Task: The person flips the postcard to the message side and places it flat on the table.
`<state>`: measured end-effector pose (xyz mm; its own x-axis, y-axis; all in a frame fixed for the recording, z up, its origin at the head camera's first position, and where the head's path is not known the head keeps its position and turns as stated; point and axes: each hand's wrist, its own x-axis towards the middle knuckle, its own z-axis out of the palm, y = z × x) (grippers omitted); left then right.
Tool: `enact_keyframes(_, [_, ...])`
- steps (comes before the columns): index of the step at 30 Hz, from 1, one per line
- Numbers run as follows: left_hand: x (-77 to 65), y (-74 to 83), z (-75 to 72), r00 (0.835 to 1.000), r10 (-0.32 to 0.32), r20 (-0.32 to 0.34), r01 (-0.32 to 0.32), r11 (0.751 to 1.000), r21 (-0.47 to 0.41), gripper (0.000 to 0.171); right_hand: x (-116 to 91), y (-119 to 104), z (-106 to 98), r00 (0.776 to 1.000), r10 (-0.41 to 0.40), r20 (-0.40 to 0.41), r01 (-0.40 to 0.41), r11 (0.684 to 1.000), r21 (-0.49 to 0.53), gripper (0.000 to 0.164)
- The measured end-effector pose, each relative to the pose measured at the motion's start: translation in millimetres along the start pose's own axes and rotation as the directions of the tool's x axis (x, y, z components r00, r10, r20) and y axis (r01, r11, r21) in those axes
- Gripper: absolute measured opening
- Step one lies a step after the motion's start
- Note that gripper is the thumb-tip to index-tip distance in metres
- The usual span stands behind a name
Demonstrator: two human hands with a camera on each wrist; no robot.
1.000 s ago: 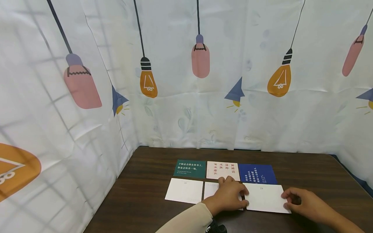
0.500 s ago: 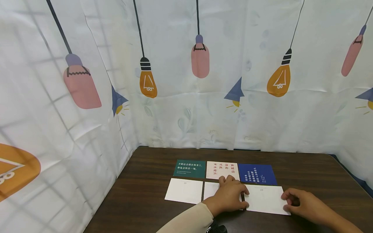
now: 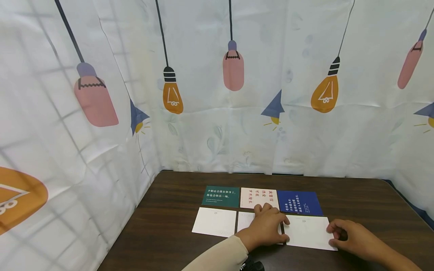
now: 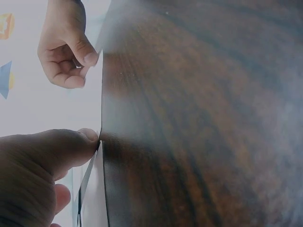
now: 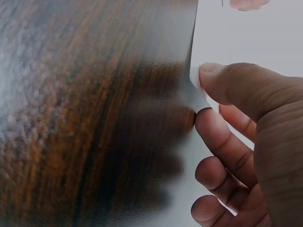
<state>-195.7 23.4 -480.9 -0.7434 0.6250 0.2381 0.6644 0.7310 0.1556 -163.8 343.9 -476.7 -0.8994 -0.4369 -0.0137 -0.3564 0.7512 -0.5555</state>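
Your right hand [image 3: 356, 239] is pinching the rightmost white rectangular paper card [image 3: 307, 231] on the brown wood-grain tabletop [image 3: 162, 233]; your left hand [image 3: 264, 227] is touching its left edge, grip unclear. Probably light, bendable: hold edges.

Dark wood-grain tabletop [image 3: 356, 199] is bordered behind by white curtain [image 3: 203, 45]. Pink lamps [image 3: 233, 71] and orange bulbs [image 3: 324, 94] are printed on it.

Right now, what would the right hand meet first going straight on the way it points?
The rightmost white card: the right hand touches its right edge. Across that card, the left hand would likely come next, though depth leaves the exact line unclear.
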Motion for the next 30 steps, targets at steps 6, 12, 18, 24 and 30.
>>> enact_keyframes(6, [-1.0,0.6,-0.2,1.0,0.001,0.009,-0.001,1.0,0.001,0.037,-0.3,-1.7,0.1,1.0,0.0,0.006,0.0,1.0,-0.007,0.031])
enact_keyframes(12, [-1.3,-0.3,0.2,1.0,-0.004,0.021,0.004,1.0,-0.014,0.037,-0.9,-1.3,0.5,1.0,-0.02,0.008,0.02,1.0,-0.002,0.03])
enact_keyframes(18, [-1.2,-0.8,0.0,1.0,-0.009,0.025,0.009,1.0,-0.019,0.036,-2.3,-0.1,1.7,0.999,-0.052,-0.007,0.052,0.998,-0.025,0.03])
enact_keyframes(24, [-1.2,-0.4,0.0,0.999,-0.019,0.033,0.02,1.0,-0.012,0.036,-2.2,-0.6,1.7,0.999,-0.042,-0.002,0.042,0.999,-0.017,0.029])
enact_keyframes(30, [-1.7,-0.1,0.6,0.999,-0.017,0.039,0.018,1.0,-0.018,0.035,-2.8,-0.3,2.1,0.999,-0.034,0.002,0.034,0.999,-0.022,0.029])
